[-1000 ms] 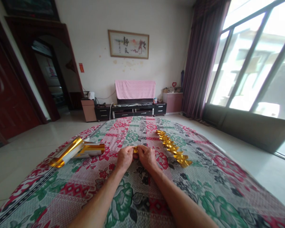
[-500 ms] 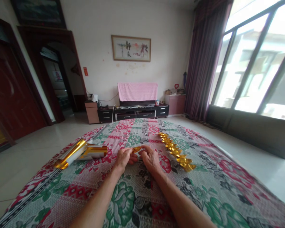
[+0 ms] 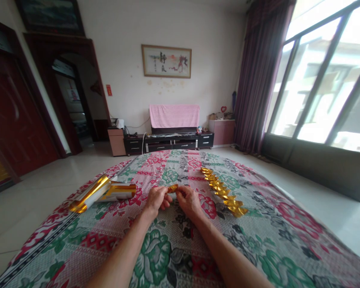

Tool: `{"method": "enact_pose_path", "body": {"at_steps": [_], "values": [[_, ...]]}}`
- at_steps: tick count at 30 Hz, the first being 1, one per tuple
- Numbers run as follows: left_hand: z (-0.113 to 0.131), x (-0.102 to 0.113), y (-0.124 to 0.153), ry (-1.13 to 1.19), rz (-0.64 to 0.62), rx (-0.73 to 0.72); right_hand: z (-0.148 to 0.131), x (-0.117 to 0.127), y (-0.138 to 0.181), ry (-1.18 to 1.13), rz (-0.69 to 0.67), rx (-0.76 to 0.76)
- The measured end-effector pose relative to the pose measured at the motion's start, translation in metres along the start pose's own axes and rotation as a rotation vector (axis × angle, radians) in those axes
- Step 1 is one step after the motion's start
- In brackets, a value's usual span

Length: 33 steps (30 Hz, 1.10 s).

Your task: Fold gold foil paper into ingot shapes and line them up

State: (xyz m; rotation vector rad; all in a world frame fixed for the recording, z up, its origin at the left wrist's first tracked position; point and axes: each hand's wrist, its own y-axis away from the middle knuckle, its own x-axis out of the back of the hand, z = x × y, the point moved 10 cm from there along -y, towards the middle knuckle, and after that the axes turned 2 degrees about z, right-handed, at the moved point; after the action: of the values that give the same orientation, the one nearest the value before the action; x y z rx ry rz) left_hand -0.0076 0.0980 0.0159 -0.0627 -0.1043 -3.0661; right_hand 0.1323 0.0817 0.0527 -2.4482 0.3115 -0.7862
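Note:
A small folded piece of gold foil paper [image 3: 172,188] is held between my two hands, over the middle of the bed-like surface's floral cloth [image 3: 156,256]. My left hand [image 3: 157,200] pinches its left end, with the lower fingers curled beneath. My right hand [image 3: 188,199] grips the right end between thumb and fingers. To the right of my hands, several folded gold paper ingots [image 3: 222,192] stand in a slanting row. Left of my hands lie curled sheets of gold foil paper [image 3: 118,192], with white undersides, and a gold roll [image 3: 91,195] leaning across them.
Beyond the cloth's far edge stands a low black TV cabinet [image 3: 175,143], with a pink towel [image 3: 174,116] draped over the screen. A purple curtain [image 3: 251,80] and large window [image 3: 314,88] are at the right. A red door [image 3: 18,116] is at the left.
The right fingers have closed in more tightly on the foil's right end, and the left lower fingers have curled in. The foil piece has tilted slightly. The ingot row and sheets stay put.

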Motion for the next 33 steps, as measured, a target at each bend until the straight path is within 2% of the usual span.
{"method": "enact_pose_path", "body": {"at_steps": [5, 10, 13, 16, 19, 23, 25, 33], "values": [[0.002, 0.002, 0.002, 0.029, 0.018, -0.014, 0.003, 0.001, 0.000, -0.009, 0.014, -0.030], [-0.002, 0.019, -0.001, 0.114, 0.162, -0.081, 0.008, 0.003, 0.000, -0.093, 0.015, -0.091], [0.000, 0.017, -0.002, 0.098, 0.127, -0.158, 0.011, 0.002, 0.000, -0.172, -0.021, -0.139], [0.011, 0.015, 0.004, 0.017, 0.118, -0.298, 0.016, 0.002, 0.001, -0.215, -0.027, -0.174], [0.029, 0.014, 0.018, -0.165, 0.165, -0.491, 0.021, 0.003, 0.000, -0.242, 0.007, -0.187], [0.048, -0.005, 0.038, -0.496, 0.193, -0.765, 0.025, 0.001, -0.002, -0.240, 0.020, -0.184], [0.051, -0.013, 0.042, -0.587, 0.191, -0.841, 0.025, 0.000, -0.003, -0.226, 0.020, -0.175], [0.045, -0.011, 0.034, -0.681, 0.267, -0.800, 0.024, -0.001, -0.005, -0.137, -0.013, -0.193]]}}
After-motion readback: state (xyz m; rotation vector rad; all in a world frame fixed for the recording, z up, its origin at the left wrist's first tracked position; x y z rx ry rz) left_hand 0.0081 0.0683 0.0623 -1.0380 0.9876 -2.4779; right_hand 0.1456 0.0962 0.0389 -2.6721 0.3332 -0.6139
